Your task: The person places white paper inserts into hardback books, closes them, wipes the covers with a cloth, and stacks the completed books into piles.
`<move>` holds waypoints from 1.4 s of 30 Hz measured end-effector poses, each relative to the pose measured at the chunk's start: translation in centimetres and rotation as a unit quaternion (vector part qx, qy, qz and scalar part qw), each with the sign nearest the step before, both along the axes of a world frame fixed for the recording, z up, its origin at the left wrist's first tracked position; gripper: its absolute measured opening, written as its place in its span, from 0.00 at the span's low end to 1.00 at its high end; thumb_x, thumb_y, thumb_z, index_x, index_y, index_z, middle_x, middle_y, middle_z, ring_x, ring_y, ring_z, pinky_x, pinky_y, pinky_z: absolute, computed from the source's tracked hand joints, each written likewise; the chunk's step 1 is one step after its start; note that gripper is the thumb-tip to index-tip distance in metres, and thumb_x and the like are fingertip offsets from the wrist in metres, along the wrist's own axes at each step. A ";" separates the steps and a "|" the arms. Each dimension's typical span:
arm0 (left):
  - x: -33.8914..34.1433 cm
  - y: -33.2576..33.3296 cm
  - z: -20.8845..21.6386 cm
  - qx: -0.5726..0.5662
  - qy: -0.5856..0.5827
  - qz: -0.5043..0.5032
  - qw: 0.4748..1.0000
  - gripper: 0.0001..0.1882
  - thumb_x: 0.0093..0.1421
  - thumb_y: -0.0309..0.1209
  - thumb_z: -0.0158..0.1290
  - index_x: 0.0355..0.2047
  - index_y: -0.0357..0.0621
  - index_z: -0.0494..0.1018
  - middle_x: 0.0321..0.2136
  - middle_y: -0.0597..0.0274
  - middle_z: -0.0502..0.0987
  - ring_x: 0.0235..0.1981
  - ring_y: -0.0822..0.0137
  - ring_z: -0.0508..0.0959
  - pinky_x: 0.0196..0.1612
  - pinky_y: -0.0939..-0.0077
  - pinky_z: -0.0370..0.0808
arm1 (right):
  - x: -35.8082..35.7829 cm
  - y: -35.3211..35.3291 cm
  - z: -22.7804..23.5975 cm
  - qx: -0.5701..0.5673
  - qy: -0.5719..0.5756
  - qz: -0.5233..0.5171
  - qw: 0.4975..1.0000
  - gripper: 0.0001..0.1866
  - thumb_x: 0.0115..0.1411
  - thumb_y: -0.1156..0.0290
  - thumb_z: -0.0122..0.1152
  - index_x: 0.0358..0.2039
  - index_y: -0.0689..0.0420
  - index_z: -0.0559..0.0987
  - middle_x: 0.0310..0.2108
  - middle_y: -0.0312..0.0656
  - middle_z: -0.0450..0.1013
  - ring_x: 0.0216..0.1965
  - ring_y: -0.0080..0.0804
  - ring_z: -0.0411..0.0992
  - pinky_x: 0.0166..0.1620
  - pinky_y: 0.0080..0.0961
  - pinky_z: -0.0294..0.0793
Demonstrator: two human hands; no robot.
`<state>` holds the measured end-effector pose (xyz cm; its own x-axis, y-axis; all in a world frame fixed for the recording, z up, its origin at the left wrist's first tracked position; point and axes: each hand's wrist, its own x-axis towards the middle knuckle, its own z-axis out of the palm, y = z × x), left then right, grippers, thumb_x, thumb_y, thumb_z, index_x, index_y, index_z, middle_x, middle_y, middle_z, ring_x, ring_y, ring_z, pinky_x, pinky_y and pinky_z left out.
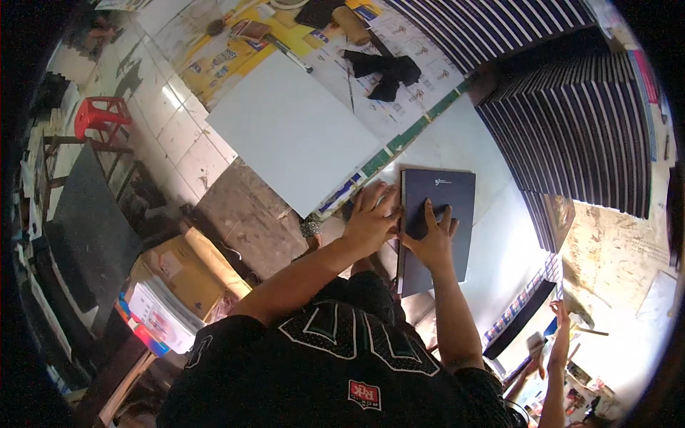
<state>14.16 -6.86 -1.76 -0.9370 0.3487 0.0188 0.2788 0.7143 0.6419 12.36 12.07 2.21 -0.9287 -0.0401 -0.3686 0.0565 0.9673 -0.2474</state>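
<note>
A dark navy hardcover book (453,196) lies closed on the pale worktable, its near end reaching toward my body. My right hand (434,241) rests on the cover with fingers spread, the thumb reaching to the book's left edge. Beside that same edge is my left hand (369,222), fingers stretched out and apart, its thumb side close against the book. Whether the left fingertips press on the edge is hard to make out.
A large pale sheet (292,132) lies on the table to the left. Tall stacks of dark books (571,135) stand at the right. Black cloth (385,73) and a brown roll (351,26) lie at the back. Another person's arm (560,349) shows at lower right.
</note>
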 end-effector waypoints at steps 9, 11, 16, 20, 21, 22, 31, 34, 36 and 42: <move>1.0 1.0 -0.6 -0.012 0.017 0.034 0.999 0.29 0.52 0.38 0.58 0.54 0.43 0.72 0.69 0.46 0.48 0.70 0.45 0.45 0.65 0.36 0.47 | 0.8 -0.3 -0.7 0.011 0.023 0.010 1.000 0.54 0.40 0.37 0.70 0.67 0.37 0.59 0.69 0.65 0.41 0.64 0.85 0.38 0.56 0.79 0.51; 1.0 1.1 -0.6 0.013 0.020 0.049 0.999 0.29 0.52 0.38 0.58 0.55 0.43 0.71 0.69 0.47 0.47 0.71 0.45 0.44 0.66 0.36 0.45 | 0.9 0.1 -1.3 0.010 0.030 0.014 0.999 0.52 0.42 0.38 0.69 0.67 0.39 0.60 0.68 0.65 0.42 0.64 0.84 0.39 0.58 0.77 0.51; 1.0 1.3 -0.5 -0.011 0.015 0.047 0.999 0.31 0.53 0.41 0.57 0.57 0.45 0.70 0.69 0.48 0.47 0.71 0.46 0.42 0.66 0.35 0.44 | 1.3 0.3 -1.8 -0.027 0.109 0.051 0.992 0.46 0.47 0.43 0.67 0.65 0.41 0.63 0.68 0.65 0.46 0.63 0.86 0.42 0.59 0.74 0.52; 1.0 1.4 -0.6 -0.037 -0.003 0.038 0.999 0.32 0.55 0.43 0.56 0.59 0.46 0.69 0.69 0.48 0.47 0.71 0.46 0.42 0.66 0.35 0.43 | 1.1 -0.7 -0.9 0.012 0.076 0.042 0.996 0.45 0.47 0.43 0.67 0.65 0.41 0.64 0.68 0.65 0.46 0.62 0.86 0.43 0.58 0.73 0.54; 1.0 1.4 -0.8 -0.036 -0.001 0.037 0.999 0.32 0.55 0.43 0.56 0.59 0.46 0.69 0.69 0.48 0.47 0.71 0.46 0.42 0.66 0.35 0.43 | 1.1 -0.8 -0.8 0.013 0.077 0.039 0.996 0.45 0.48 0.43 0.66 0.65 0.41 0.64 0.67 0.65 0.47 0.62 0.86 0.43 0.58 0.73 0.55; 1.1 1.3 -0.9 -0.026 -0.003 0.037 0.999 0.32 0.55 0.43 0.55 0.59 0.46 0.69 0.69 0.48 0.47 0.71 0.46 0.42 0.66 0.35 0.43 | 1.2 -0.8 -0.7 0.015 0.077 0.035 0.996 0.44 0.48 0.43 0.66 0.65 0.41 0.64 0.67 0.64 0.47 0.62 0.86 0.44 0.57 0.74 0.55; 1.5 1.0 -0.8 -0.001 0.019 0.043 0.999 0.32 0.52 0.40 0.58 0.58 0.47 0.69 0.68 0.50 0.50 0.71 0.47 0.44 0.66 0.36 0.45 | 1.6 0.3 -0.6 0.018 0.093 0.105 0.990 0.37 0.55 0.46 0.62 0.64 0.43 0.66 0.65 0.68 0.50 0.65 0.68 0.51 0.64 0.65 0.50; 1.5 0.0 -1.5 -0.007 0.060 0.030 0.998 0.31 0.52 0.39 0.58 0.56 0.44 0.69 0.68 0.47 0.50 0.70 0.46 0.46 0.64 0.35 0.48 | 1.0 1.3 -0.9 0.042 0.069 0.123 0.989 0.33 0.59 0.50 0.60 0.63 0.45 0.67 0.64 0.67 0.52 0.65 0.59 0.55 0.65 0.60 0.50; 2.3 -0.8 -0.7 -0.022 0.076 0.021 0.997 0.25 0.56 0.42 0.57 0.50 0.41 0.71 0.66 0.43 0.54 0.68 0.48 0.52 0.64 0.41 0.51 | 0.5 1.0 -0.4 0.048 0.064 0.105 0.991 0.32 0.58 0.50 0.60 0.63 0.42 0.68 0.65 0.63 0.53 0.64 0.60 0.56 0.64 0.58 0.54; 6.9 2.3 -2.2 0.145 -0.209 -0.047 0.966 0.27 0.58 0.54 0.56 0.37 0.38 0.72 0.36 0.47 0.78 0.38 0.52 0.79 0.41 0.61 0.74 | 0.5 -0.1 0.8 0.103 0.055 0.052 0.992 0.30 0.56 0.47 0.62 0.60 0.30 0.69 0.66 0.49 0.56 0.63 0.66 0.57 0.56 0.54 0.71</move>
